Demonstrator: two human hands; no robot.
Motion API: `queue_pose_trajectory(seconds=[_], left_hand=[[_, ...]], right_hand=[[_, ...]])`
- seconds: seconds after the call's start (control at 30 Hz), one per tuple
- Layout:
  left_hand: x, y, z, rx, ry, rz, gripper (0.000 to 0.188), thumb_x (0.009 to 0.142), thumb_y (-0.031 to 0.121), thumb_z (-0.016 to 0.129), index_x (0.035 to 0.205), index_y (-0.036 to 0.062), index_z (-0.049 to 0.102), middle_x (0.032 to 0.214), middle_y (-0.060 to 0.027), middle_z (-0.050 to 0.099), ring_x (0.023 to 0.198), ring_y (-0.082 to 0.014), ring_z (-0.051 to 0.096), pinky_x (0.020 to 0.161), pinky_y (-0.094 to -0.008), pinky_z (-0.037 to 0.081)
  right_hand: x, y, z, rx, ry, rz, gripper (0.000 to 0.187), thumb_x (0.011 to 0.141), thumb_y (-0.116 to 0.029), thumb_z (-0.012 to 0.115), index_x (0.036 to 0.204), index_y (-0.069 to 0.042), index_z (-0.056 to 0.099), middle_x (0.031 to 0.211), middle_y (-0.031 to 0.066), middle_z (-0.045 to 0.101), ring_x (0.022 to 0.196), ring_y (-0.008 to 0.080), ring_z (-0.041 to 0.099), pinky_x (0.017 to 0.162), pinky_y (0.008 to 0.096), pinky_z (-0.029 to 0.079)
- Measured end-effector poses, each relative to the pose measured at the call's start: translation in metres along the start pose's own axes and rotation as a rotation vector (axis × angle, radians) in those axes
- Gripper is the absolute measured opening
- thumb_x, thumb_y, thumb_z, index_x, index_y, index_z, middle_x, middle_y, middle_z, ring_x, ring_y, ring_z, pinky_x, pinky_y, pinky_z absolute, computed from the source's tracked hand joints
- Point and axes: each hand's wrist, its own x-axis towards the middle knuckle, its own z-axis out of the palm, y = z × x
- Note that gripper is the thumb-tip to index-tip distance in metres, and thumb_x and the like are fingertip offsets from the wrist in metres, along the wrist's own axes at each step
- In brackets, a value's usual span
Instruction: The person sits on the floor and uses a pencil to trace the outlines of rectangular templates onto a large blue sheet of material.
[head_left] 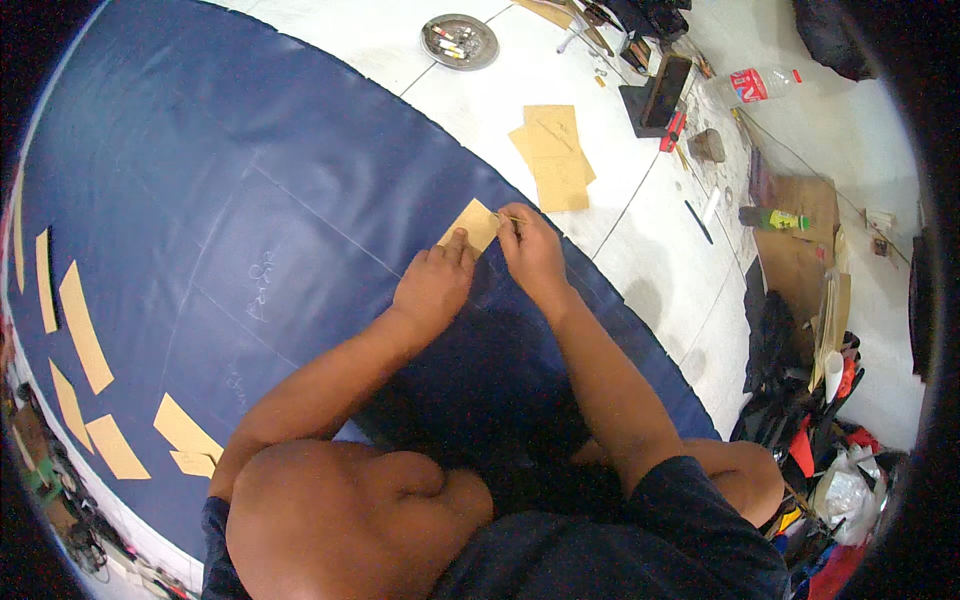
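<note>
A large sheet of dark blue leather-like material (330, 130) lies spread on the floor, with thin pale lines and handwriting marked on it. Near its far right edge rests a small tan card template (474, 219). My left hand (438, 284) lies on the template, fingers stretched over its near end and pressing it against the sheet. At the template's right end, my right hand (533, 250) is closed in a pinch around a thin stick-like tool (518, 219). Its tip is too small to make out.
More tan card pieces (87, 325) lie along the sheet's left side. Beyond the sheet, on white floor tiles, are stacked tan cards (556, 160), a metal ashtray (459, 42), a phone (668, 90) and a plastic bottle (762, 85). Scrap clutter (845, 490) piles up at right.
</note>
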Motion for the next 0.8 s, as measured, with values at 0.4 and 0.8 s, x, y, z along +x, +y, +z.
queue_pose_trajectory(seconds=[0.4,0.8], left_hand=[[-0.003,-0.004,-0.006,-0.041,0.079,0.040,0.037,0.091,0.012,0.056,0.126,0.0002,0.061,0.143,-0.0187,0.055,0.113,-0.0298,0.065,0.092,-0.0408,0.054],[-0.055,-0.091,-0.007,-0.080,0.474,-0.279,0.035,0.088,0.025,0.071,0.122,0.0173,0.070,0.114,-0.0054,0.063,0.113,-0.0262,0.056,0.098,-0.0473,0.039]], right_hand=[[-0.024,0.019,-0.003,0.107,0.042,0.110,0.016,0.097,-0.015,0.062,0.106,-0.002,0.065,0.106,0.0195,0.070,0.098,0.0384,0.069,0.086,0.0443,0.055],[-0.028,-0.010,0.014,0.168,0.154,-0.019,0.023,0.106,-0.021,0.052,0.112,-0.004,0.066,0.104,0.0174,0.070,0.094,0.0322,0.069,0.083,0.0414,0.055]])
